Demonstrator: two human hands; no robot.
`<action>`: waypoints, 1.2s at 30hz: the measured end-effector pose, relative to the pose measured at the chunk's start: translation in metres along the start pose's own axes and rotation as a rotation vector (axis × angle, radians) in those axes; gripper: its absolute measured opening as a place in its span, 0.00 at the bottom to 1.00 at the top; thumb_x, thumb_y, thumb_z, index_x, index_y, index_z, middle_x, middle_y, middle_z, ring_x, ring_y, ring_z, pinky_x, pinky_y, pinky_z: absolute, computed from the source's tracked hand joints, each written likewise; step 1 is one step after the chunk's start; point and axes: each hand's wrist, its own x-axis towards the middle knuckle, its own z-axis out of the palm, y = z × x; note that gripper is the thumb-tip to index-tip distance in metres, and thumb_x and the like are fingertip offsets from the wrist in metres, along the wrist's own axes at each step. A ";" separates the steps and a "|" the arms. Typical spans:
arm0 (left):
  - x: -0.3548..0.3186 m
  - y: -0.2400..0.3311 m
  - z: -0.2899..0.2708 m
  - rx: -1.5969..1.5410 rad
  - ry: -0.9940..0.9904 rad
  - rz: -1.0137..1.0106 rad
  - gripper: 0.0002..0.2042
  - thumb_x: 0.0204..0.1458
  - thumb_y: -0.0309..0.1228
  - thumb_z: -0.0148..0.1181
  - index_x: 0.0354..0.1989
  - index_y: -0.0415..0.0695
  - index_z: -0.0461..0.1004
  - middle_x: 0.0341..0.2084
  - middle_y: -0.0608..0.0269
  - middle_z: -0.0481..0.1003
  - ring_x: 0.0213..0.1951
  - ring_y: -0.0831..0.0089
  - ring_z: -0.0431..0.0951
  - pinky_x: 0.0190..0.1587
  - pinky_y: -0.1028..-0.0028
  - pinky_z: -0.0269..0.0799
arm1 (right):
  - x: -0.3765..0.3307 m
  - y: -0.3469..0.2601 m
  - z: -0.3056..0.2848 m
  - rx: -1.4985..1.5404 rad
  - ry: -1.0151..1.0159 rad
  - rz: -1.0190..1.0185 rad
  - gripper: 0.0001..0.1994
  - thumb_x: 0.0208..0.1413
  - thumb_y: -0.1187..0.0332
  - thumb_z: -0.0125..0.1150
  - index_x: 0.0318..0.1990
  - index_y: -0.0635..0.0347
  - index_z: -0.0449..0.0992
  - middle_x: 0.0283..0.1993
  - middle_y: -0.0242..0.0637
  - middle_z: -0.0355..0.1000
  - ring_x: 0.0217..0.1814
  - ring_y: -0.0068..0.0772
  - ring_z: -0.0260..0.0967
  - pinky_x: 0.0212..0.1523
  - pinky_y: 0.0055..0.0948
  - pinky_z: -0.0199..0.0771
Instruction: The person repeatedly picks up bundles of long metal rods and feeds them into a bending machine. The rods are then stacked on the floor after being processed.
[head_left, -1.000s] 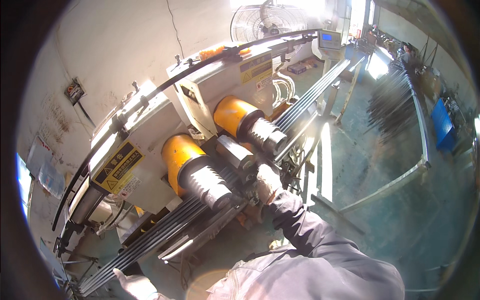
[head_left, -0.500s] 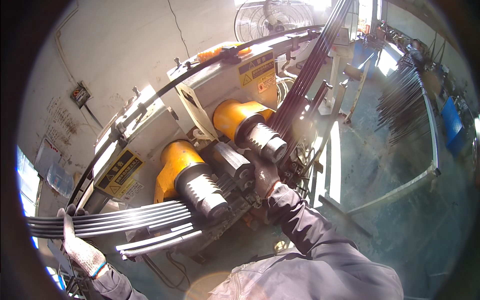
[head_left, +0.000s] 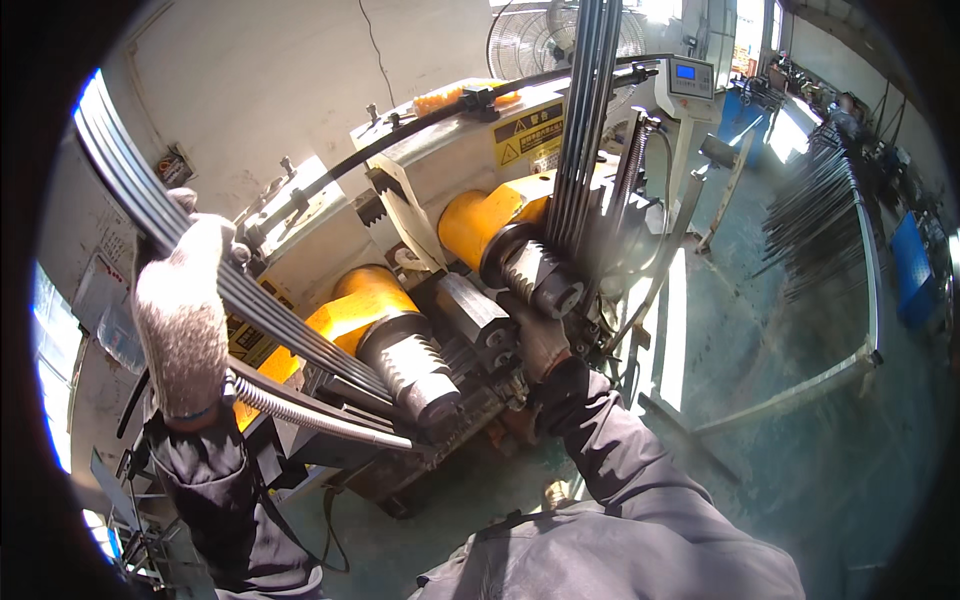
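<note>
My left hand (head_left: 185, 315), in a pale knit glove, is closed around a bundle of long thin metal rods (head_left: 305, 345). The bundle slopes from the upper left down to the left toothed black roller (head_left: 410, 375). On the right, more rods (head_left: 588, 130) rise steeply from behind the right toothed roller (head_left: 540, 275). My right hand (head_left: 543, 345), also gloved, reaches in beside the dark metal block (head_left: 470, 310) under that roller; its fingers are hidden. Yellow housings (head_left: 372, 300) carry the rollers. A coil spring (head_left: 305, 410) on a bar lies below the left rods.
A curved black rail (head_left: 390, 140) runs along the machine's back. Behind it stands a fan (head_left: 530, 45), and a control box (head_left: 688, 78) with a blue screen is to its right. A rack of many thin rods (head_left: 815, 215) stands at the far right, near a blue panel (head_left: 908, 265).
My left hand has risen, and the left rods have swung from nearly level to a steep slope. The right rods stand more upright. My right hand stays beside the block.
</note>
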 end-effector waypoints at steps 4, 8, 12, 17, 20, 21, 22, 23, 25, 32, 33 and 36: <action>0.015 -0.002 0.021 -0.146 -0.031 0.432 0.12 0.74 0.31 0.61 0.58 0.36 0.81 0.32 0.60 0.82 0.35 0.76 0.84 0.39 0.75 0.80 | 0.006 0.008 0.003 -0.031 0.006 -0.212 0.17 0.68 0.58 0.70 0.55 0.61 0.85 0.43 0.29 0.79 0.39 0.23 0.73 0.39 0.29 0.73; 0.024 -0.028 0.031 -0.219 -0.095 0.487 0.13 0.74 0.30 0.63 0.60 0.36 0.79 0.38 0.61 0.81 0.41 0.77 0.82 0.45 0.75 0.80 | 0.013 0.020 0.000 -0.025 0.018 -0.187 0.19 0.67 0.56 0.72 0.55 0.60 0.85 0.43 0.28 0.77 0.39 0.23 0.72 0.40 0.30 0.73; 0.028 -0.035 0.030 -0.275 -0.113 0.467 0.13 0.74 0.29 0.63 0.62 0.37 0.78 0.38 0.61 0.81 0.41 0.77 0.82 0.46 0.74 0.81 | 0.012 0.022 -0.003 -0.008 0.005 -0.148 0.20 0.66 0.56 0.73 0.57 0.60 0.85 0.44 0.27 0.77 0.41 0.23 0.72 0.42 0.31 0.73; 0.025 -0.026 0.030 -0.283 -0.091 0.376 0.14 0.73 0.29 0.65 0.62 0.37 0.78 0.38 0.63 0.81 0.40 0.77 0.82 0.45 0.74 0.81 | 0.014 0.024 -0.001 -0.014 -0.019 -0.211 0.21 0.67 0.56 0.73 0.60 0.60 0.85 0.47 0.28 0.79 0.44 0.24 0.73 0.45 0.31 0.75; 0.021 -0.023 0.031 -0.259 -0.055 0.406 0.10 0.75 0.31 0.58 0.54 0.38 0.81 0.36 0.61 0.82 0.37 0.76 0.83 0.42 0.73 0.80 | 0.016 0.028 -0.001 0.005 -0.012 -0.250 0.21 0.68 0.56 0.72 0.61 0.60 0.85 0.49 0.29 0.81 0.46 0.24 0.74 0.47 0.31 0.76; 0.021 -0.023 0.031 -0.127 -0.016 0.474 0.12 0.76 0.33 0.55 0.50 0.38 0.83 0.34 0.60 0.83 0.35 0.76 0.84 0.41 0.73 0.80 | 0.016 0.029 -0.001 0.004 -0.011 -0.262 0.21 0.68 0.56 0.72 0.61 0.60 0.85 0.50 0.29 0.81 0.46 0.24 0.75 0.48 0.31 0.76; 0.020 -0.022 0.032 -0.226 -0.046 0.458 0.12 0.76 0.33 0.55 0.50 0.39 0.83 0.34 0.60 0.83 0.35 0.76 0.84 0.41 0.73 0.80 | 0.016 0.029 -0.002 -0.016 -0.015 -0.282 0.21 0.68 0.57 0.72 0.61 0.60 0.85 0.50 0.29 0.81 0.46 0.24 0.75 0.48 0.31 0.76; 0.020 -0.022 0.031 -0.303 -0.064 0.409 0.12 0.76 0.33 0.55 0.49 0.39 0.83 0.34 0.61 0.83 0.36 0.76 0.84 0.41 0.74 0.80 | 0.015 0.028 -0.002 -0.021 -0.020 -0.257 0.20 0.68 0.57 0.72 0.61 0.60 0.85 0.51 0.30 0.81 0.47 0.24 0.75 0.48 0.31 0.77; 0.020 -0.021 0.031 -0.342 -0.079 0.372 0.11 0.76 0.30 0.55 0.50 0.39 0.83 0.35 0.60 0.83 0.36 0.75 0.85 0.42 0.74 0.80 | 0.013 0.025 -0.003 -0.050 -0.036 -0.222 0.20 0.69 0.57 0.72 0.60 0.59 0.85 0.50 0.30 0.81 0.46 0.25 0.75 0.47 0.31 0.77; 0.020 -0.027 0.031 -0.155 -0.006 0.677 0.09 0.69 0.18 0.57 0.50 0.40 0.83 0.36 0.56 0.84 0.37 0.70 0.87 0.44 0.72 0.84 | 0.006 0.010 -0.002 -0.019 -0.024 -0.150 0.19 0.69 0.56 0.72 0.59 0.59 0.86 0.48 0.30 0.81 0.44 0.24 0.75 0.45 0.32 0.77; 0.020 -0.028 0.032 -0.192 -0.001 0.656 0.09 0.69 0.17 0.57 0.50 0.40 0.83 0.36 0.55 0.84 0.38 0.69 0.87 0.44 0.72 0.84 | 0.006 0.011 -0.002 -0.039 -0.029 -0.177 0.19 0.69 0.57 0.71 0.59 0.59 0.86 0.48 0.30 0.81 0.44 0.25 0.75 0.46 0.32 0.77; 0.023 -0.032 0.032 -0.169 0.021 0.677 0.09 0.69 0.18 0.57 0.50 0.39 0.83 0.37 0.55 0.85 0.39 0.68 0.88 0.45 0.71 0.85 | 0.008 0.014 -0.002 -0.082 -0.029 -0.271 0.18 0.70 0.58 0.70 0.58 0.60 0.85 0.48 0.31 0.81 0.45 0.25 0.75 0.47 0.33 0.77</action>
